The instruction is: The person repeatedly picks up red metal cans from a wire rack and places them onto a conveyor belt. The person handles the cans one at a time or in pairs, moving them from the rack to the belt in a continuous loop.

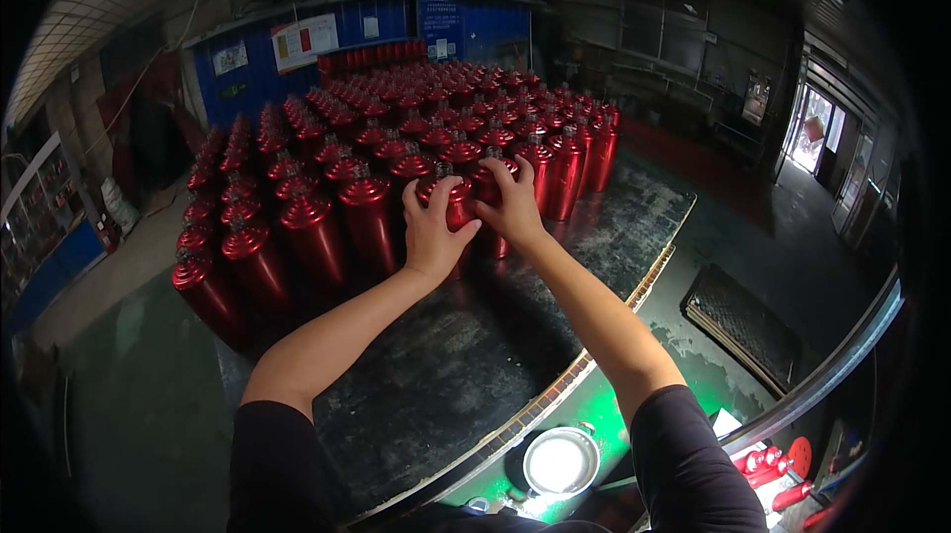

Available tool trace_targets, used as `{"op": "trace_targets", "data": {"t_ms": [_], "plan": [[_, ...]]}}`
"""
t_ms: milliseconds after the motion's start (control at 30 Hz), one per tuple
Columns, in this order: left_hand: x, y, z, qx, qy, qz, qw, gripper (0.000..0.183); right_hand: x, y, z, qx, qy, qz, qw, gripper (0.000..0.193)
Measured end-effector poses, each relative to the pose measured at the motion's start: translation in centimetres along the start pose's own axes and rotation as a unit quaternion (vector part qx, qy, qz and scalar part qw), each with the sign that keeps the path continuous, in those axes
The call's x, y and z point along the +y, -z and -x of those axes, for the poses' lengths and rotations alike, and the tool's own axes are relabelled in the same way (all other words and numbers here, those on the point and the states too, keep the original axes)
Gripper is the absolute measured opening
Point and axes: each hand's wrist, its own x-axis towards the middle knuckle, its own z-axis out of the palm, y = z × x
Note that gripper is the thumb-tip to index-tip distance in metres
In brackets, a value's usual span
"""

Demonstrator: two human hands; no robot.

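Observation:
Both my arms reach forward over a dark tabletop (pixel 436 355) to the near edge of a large group of shiny red bottles (pixel 367 211) with stepped shoulders and clear necks. My left hand (pixel 436 231) curls round the shoulder of one red bottle (pixel 458 206). Just to the right, my right hand (pixel 513 204) is wrapped over the top of a neighbouring red bottle (pixel 497 244). The two hands nearly meet between these bottles. Both bottles stand upright in front of the rows; their lower parts are partly hidden by my hands and shadow.
A bright round lamp (pixel 561 462) shines below the table's near edge. More red bottles (pixel 773 469) lie at the lower right. Flat dark panels (pixel 741 325) rest on the floor to the right. Behind the rows stands a blue partition (pixel 386 28) with posted sheets.

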Motion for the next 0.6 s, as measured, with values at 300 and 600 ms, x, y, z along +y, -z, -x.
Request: {"op": "trace_targets", "data": {"t_ms": [300, 600], "plan": [[4.2, 2.7, -0.2, 0.007, -0.196, -0.054, 0.979, 0.070, -1.7, 3.9, 3.2, 0.115, 0.004, -0.056, 0.992, 0.070], [21.0, 2.8, 4.0, -0.249, -0.162, 0.186, 0.936, 0.070, -5.3, 25.5, 26.9, 0.254, -0.153, -0.209, 0.932, 0.071]]}}
